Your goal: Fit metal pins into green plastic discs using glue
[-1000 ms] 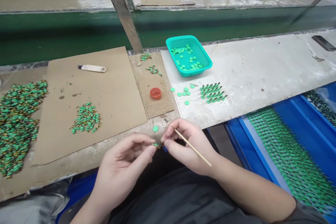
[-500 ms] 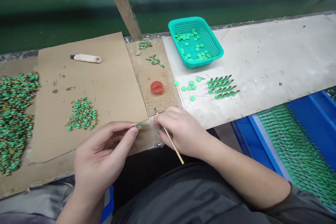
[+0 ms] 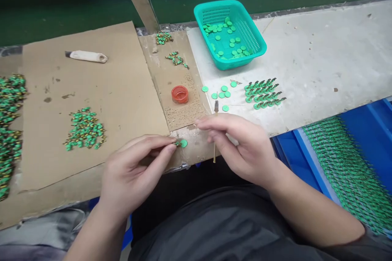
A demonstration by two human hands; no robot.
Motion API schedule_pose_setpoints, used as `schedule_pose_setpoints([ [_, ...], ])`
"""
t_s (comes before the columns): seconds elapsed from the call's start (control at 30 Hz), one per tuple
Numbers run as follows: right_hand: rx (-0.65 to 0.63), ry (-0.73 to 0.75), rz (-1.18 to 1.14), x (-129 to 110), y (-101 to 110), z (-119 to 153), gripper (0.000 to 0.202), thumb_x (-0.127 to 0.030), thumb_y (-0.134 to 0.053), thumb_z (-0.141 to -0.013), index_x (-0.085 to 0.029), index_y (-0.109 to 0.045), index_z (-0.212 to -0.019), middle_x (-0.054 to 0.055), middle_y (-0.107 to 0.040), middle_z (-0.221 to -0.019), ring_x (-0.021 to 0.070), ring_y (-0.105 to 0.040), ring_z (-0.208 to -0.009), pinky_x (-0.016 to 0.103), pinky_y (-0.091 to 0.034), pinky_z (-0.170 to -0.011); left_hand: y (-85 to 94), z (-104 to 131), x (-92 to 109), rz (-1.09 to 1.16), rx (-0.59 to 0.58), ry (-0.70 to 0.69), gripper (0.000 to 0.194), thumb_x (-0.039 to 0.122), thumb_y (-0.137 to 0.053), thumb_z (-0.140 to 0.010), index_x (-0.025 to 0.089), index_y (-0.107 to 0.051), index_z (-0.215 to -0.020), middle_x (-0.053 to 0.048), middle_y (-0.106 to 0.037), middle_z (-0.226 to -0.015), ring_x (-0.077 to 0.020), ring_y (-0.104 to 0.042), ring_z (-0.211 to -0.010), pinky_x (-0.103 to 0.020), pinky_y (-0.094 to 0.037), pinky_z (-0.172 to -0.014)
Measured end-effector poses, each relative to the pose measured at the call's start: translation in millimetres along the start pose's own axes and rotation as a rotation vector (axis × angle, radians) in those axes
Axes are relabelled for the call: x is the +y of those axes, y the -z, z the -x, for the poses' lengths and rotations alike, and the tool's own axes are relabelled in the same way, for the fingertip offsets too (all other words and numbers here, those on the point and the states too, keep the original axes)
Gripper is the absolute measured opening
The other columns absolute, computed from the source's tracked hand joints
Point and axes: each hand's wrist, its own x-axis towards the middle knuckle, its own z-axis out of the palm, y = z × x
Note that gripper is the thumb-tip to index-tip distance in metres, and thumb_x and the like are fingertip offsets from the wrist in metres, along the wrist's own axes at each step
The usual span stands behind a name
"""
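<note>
Between thumb and forefinger, my left hand pinches a small green-and-gold piece, with a green disc at its tip. My right hand is to the right of the disc, apart from it, and holds a thin brush with its dark tip pointing up. Beyond my hands a red cap stands on a cardboard strip. Loose green discs lie to its right, beside rows of discs with dark pieces standing on them.
A teal basket holding green discs stands at the back. Piles of green-and-gold pieces and a white-handled tool lie on the left. Blue trays with many assembled pieces are at the lower right.
The green disc from my right fingers is now at the piece in my left hand. My right hand has moved right and turned, bringing the brush upright. The camera view has shifted.
</note>
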Motion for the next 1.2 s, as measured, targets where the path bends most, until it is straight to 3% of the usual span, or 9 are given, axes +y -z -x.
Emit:
schedule_pose_setpoints([
  [0.1, 0.134, -0.019, -0.110, 2, -2, -1, 0.026, -0.010, -0.062, -0.113, -0.030, -0.058, -0.130, 0.003, -0.079, -0.122, 0.0195, -0.086, -0.118, 0.032, -0.074, -0.089, -3.7, 1, -1, -0.018, 0.004, 0.016, 0.011, 0.029, -0.080, -0.103, 0.036, -0.086, -0.109, 0.006, -0.086, -0.105, -0.0138, -0.080, -0.090, -0.026, -0.063, -0.081],
  [0.27, 0.081, -0.055, 0.055, 8, -2, 2, 0.026, -0.014, -0.070, -0.110, -0.030, -0.064, -0.130, 0.006, -0.079, -0.134, 0.0247, -0.082, -0.128, 0.043, -0.071, -0.110, -4.8, 4, -2, -0.079, -0.004, 0.014, 0.012, 0.028, -0.082, -0.101, 0.036, -0.086, -0.109, 0.006, -0.086, -0.104, -0.0156, -0.078, -0.086, -0.032, -0.062, -0.078],
  [0.37, 0.062, -0.090, -0.008, 8, -4, 8, 0.034, -0.013, -0.068, -0.112, -0.030, -0.062, -0.141, 0.005, -0.080, -0.136, 0.0246, -0.078, -0.138, 0.043, -0.071, -0.115, -4.4, 5, -3, -0.103, -0.017, 0.040, 0.015, 0.030, -0.079, -0.103, 0.040, -0.085, -0.111, 0.007, -0.086, -0.108, -0.0165, -0.079, -0.091, -0.035, -0.062, -0.083],
  [0.57, 0.180, -0.127, -0.214, 3, -13, 13, 0.029, -0.015, -0.065, -0.115, -0.035, -0.060, -0.136, 0.002, -0.079, -0.130, 0.0190, -0.086, -0.116, 0.035, -0.078, -0.097, -5.4, 4, -1, -0.127, -0.014, 0.003, 0.016, 0.027, -0.080, -0.102, 0.039, -0.084, -0.111, 0.007, -0.087, -0.110, -0.0171, -0.081, -0.095, -0.035, -0.063, -0.086],
  [0.67, 0.130, -0.119, -0.166, 2, -9, 9, 0.022, -0.019, -0.064, -0.116, -0.035, -0.062, -0.132, 0.002, -0.080, -0.127, 0.0189, -0.085, -0.115, 0.034, -0.076, -0.097, -5.0, 3, -1, -0.165, -0.014, -0.038, 0.014, 0.026, -0.080, -0.102, 0.036, -0.084, -0.111, 0.007, -0.087, -0.108, -0.0156, -0.082, -0.093, -0.032, -0.063, -0.085],
  [0.8, -0.047, -0.072, 0.156, 2, 7, 5, 0.003, -0.024, -0.066, -0.115, -0.027, -0.068, -0.116, 0.003, -0.082, -0.111, 0.0222, -0.082, -0.104, 0.039, -0.070, -0.094, -4.6, 4, -3, -0.194, -0.031, -0.109, 0.019, 0.021, -0.080, -0.101, 0.034, -0.084, -0.115, 0.005, -0.088, -0.110, -0.0152, -0.083, -0.095, -0.030, -0.064, -0.089],
  [0.97, -0.257, -0.162, 0.296, 2, 20, 6, 0.014, -0.022, -0.064, -0.115, -0.022, -0.070, -0.102, 0.007, -0.083, -0.102, 0.0249, -0.079, -0.097, 0.038, -0.062, -0.087, -6.6, 7, -4, -0.224, -0.040, -0.200, 0.031, 0.016, -0.080, -0.100, 0.038, -0.082, -0.123, 0.005, -0.087, -0.110, -0.0180, -0.082, -0.097, -0.035, -0.065, -0.096],
  [1.07, -0.229, -0.179, 0.236, 6, 11, 5, 0.022, -0.025, -0.063, -0.116, -0.022, -0.071, -0.096, 0.006, -0.083, -0.102, 0.0223, -0.080, -0.094, 0.034, -0.061, -0.085, -7.9, 7, -5, -0.218, -0.038, -0.245, 0.037, 0.013, -0.082, -0.098, 0.038, -0.082, -0.126, 0.005, -0.087, -0.110, -0.0178, -0.083, -0.095, -0.034, -0.065, -0.096],
  [1.2, -0.189, -0.133, 0.117, 16, -13, -4, 0.025, -0.026, -0.062, -0.117, -0.020, -0.072, -0.095, 0.005, -0.083, -0.105, 0.0196, -0.081, -0.099, 0.031, -0.061, -0.090, -8.5, 4, -6, -0.215, -0.020, -0.236, 0.029, 0.014, -0.084, -0.097, 0.033, -0.084, -0.118, 0.004, -0.088, -0.109, -0.0144, -0.082, -0.096, -0.027, -0.063, -0.096],
])
